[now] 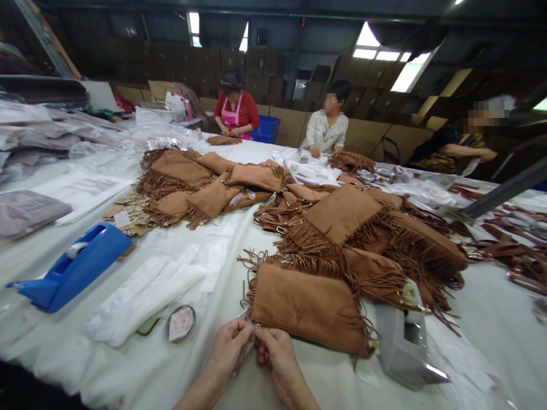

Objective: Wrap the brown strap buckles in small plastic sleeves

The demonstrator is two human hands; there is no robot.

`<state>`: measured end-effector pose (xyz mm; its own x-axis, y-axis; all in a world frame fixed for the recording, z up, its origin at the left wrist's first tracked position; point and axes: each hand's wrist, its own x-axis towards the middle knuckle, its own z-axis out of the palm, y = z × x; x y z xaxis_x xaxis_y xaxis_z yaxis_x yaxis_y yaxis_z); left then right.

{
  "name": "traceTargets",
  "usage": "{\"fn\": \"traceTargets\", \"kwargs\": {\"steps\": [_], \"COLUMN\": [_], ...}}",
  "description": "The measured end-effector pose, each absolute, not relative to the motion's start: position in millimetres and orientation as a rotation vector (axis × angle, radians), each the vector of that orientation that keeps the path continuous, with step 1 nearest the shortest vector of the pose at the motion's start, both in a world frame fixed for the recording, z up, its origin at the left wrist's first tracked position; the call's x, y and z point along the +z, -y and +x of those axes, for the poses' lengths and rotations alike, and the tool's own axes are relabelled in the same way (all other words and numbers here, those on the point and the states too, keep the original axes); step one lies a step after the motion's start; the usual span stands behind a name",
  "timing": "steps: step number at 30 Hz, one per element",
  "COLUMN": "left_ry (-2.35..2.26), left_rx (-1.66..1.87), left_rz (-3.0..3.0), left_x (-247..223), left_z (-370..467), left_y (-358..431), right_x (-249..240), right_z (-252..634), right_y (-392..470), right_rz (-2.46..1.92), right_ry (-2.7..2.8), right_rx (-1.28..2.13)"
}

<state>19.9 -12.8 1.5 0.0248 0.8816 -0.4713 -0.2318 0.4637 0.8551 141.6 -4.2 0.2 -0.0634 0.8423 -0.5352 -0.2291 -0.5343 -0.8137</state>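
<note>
Grip — left hand (pixel 233 344) and right hand (pixel 277 350) are pinching a translucent piece (pixel 244 354) | fringed brown pouch (pixel 303 304) is lying beside them

Two bare hands (pixel 231 344) at bottom center, two tape dispensers (pixel 88 267) at left and lower right, one round dish (pixel 194 320) at lower left, one pink bottle (pixel 188 110) at upper left and three co-workers (pixel 327 134) across the top appear with at least eight brown fringed bags (pixel 303 304), overlapping at center.
</note>
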Motion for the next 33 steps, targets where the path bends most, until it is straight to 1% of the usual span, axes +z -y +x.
{"fn": "traceTargets", "kwargs": {"steps": [6, 13, 18, 26, 33], "left_ry": [-1.224, -1.171, -1.193, -1.258, -1.338], "left_rx": [0.873, 0.860, 0.893, 0.993, 1.036], "left_rz": [0.740, 0.670, 0.564, 0.535, 0.532], "left_x": [-8, 1, 9, 3, 2], "left_z": [17, 23, 28, 27, 29], "left_y": [18, 6, 2, 5, 7], "right_x": [1, -7, -7, -1, 10], "right_z": [140, 141, 141, 140, 142], "right_y": [5, 8, 8, 6, 3], "right_rz": [-1.329, -1.332, -1.340, -1.486, -1.533], "right_ry": [0.777, 0.563, 0.544, 0.728, 0.734], "right_rx": [1.733, 1.732, 1.711, 1.641, 1.649]}}
